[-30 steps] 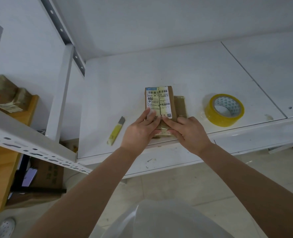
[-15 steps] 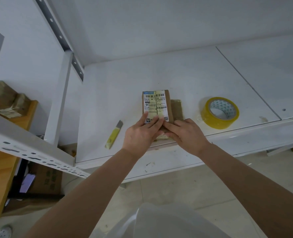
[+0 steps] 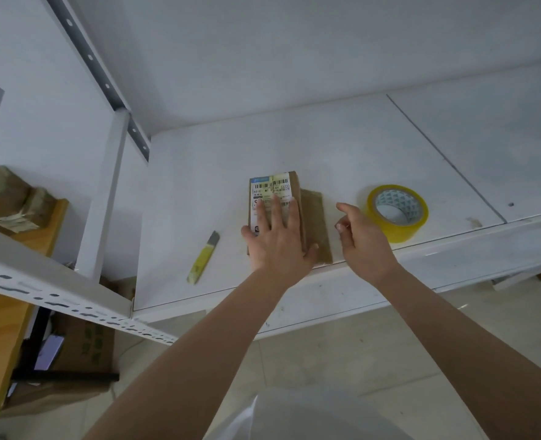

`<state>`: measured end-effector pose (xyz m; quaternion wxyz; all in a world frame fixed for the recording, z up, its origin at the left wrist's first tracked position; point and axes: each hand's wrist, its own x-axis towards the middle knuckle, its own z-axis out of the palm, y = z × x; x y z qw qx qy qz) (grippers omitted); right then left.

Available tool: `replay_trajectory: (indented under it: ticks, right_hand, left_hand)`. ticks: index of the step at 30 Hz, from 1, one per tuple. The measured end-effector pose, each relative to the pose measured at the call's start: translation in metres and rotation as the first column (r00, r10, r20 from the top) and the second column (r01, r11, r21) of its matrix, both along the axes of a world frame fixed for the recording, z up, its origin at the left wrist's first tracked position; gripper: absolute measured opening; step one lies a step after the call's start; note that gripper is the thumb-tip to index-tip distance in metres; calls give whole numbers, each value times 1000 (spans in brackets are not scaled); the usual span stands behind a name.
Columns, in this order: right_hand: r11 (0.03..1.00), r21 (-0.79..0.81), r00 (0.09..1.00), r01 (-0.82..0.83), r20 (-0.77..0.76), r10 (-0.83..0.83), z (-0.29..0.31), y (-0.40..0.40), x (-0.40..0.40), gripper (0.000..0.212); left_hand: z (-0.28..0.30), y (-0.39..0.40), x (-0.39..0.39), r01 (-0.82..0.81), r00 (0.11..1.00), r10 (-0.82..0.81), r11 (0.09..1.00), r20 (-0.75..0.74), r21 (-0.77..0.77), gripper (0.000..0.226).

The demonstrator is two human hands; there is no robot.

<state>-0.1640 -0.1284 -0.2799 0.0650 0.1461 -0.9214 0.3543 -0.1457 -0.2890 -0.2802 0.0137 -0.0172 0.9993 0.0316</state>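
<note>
Labelled cardboard parcel (image 3: 281,185), at desk (image 3: 199,185) edge: my left fingers (image 3: 275,212) flat on it, right fingers (image 3: 350,211) loosely curled, empty; a sideways push may tip it off.

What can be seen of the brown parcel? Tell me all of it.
The parcel is a brown cardboard box, lying flat near the front edge of the white shelf. A white and pale yellow shipping label with barcodes covers most of its top. A brown flap lies flat along its right side. The left hand rests flat on it, fingers straight.
</note>
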Motion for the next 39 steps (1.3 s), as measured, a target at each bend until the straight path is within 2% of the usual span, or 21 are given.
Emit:
replay_trajectory:
  ticks: [2, 4, 5, 7, 9, 11, 14, 17, 19, 21, 22, 24, 25, 28, 29, 32, 33, 35, 36, 37, 39]
  right_hand:
    - [997, -63, 997, 49, 59, -45, -1, 5, 0, 40]
    - [985, -135, 990, 107, 109, -92, 0, 10, -2, 40]
    - [979, -157, 986, 132, 127, -112, 2, 12, -3, 40]
    - [976, -145, 975, 160, 178, -133, 6, 10, -5, 41]
    - [979, -139, 951, 148, 291, -103, 13, -1, -8, 45]
    - [960, -242, 903, 141, 429, -24, 22, -18, -10, 44]
    - [869, -452, 813, 203, 573, 108, 33, -41, -14, 43]
    - [836, -524, 782, 166, 586, 212, 44, -57, -16, 52]
    - [864, -484, 816, 141, 551, 176, 47, -64, -17, 48]
    - [921, -363, 885, 141, 464, 47, 49, -65, -21, 40]
    - [944, -295, 913, 145, 408, -12, 50, -65, -23, 37]
    - [973, -195, 945, 126, 322, -58, 54, -65, -27, 32]
    - [982, -161, 954, 103, 296, -52, 56, -66, -28, 32]
    - [994, -82, 964, 70, 262, -47, 58, -72, -29, 34]
    - [995, -63, 964, 83, 260, -64, 57, -73, -30, 35]
    - [993, 4, 951, 118, 288, -114, 55, -71, -26, 50]
    - [992, 56, 956, 112, 266, -123, 54, -69, -22, 59]
    - [954, 283, 988, 96, 92, -127, 50, -62, -15, 66]
    - [921, 378, 995, 97, -32, -92, 48, -60, -11, 60]
    - [905, 417, 990, 89, -134, -36, 47, -60, -8, 49]
    - [907, 422, 985, 8, -161, 67, 49, -59, -5, 30]
  left_hand:
    - [4, -7, 1, -4, 1000, 5, 999, -20, 36, 88]
    - [13, -21, 3, -23, 996, 43, 968, -75, 251, 84]
    - [20, -29, 3, -1, 991, 57, 911, -123, 411, 82]
    - [34, -42, 5, 133, 969, 53, 710, -241, 691, 76]
    - [46, -46, 9, 234, 953, 68, 450, -294, 862, 64]
    - [53, -46, 13, 246, 957, 83, 269, -277, 931, 54]
    - [55, -49, 15, 227, 961, 137, 104, -240, 968, 54]
    - [54, -57, 16, 147, 974, 172, -3, -145, 989, 65]
    - [50, -70, 17, 73, 981, 181, -29, -67, 997, 60]
    - [48, -88, 16, 1, 971, 240, -9, 1, 1000, 47]
    - [49, -98, 16, -25, 960, 281, 45, 11, 999, 43]
    - [54, -115, 12, -53, 946, 324, 114, 13, 992, 32]
    - [58, -121, 11, -69, 950, 309, 99, 35, 993, 29]
    - [66, -128, 6, -133, 967, 233, 120, 102, 984, 43]
    - [65, -128, 4, -145, 968, 229, 198, 98, 969, 41]
    - [54, -129, 1, -96, 986, 165, 587, -3, 804, 52]
    - [53, -128, 0, -60, 993, 117, 672, -26, 739, 52]
    - [52, -124, -1, 4, 999, 26, 762, -38, 647, 46]
    - [51, -123, -1, 18, 1000, -9, 786, -18, 618, 43]
    - [50, -121, -1, 22, 999, -36, 803, 13, 595, 40]
    - [46, -118, -1, 31, 994, -82, 846, 73, 533, 49]
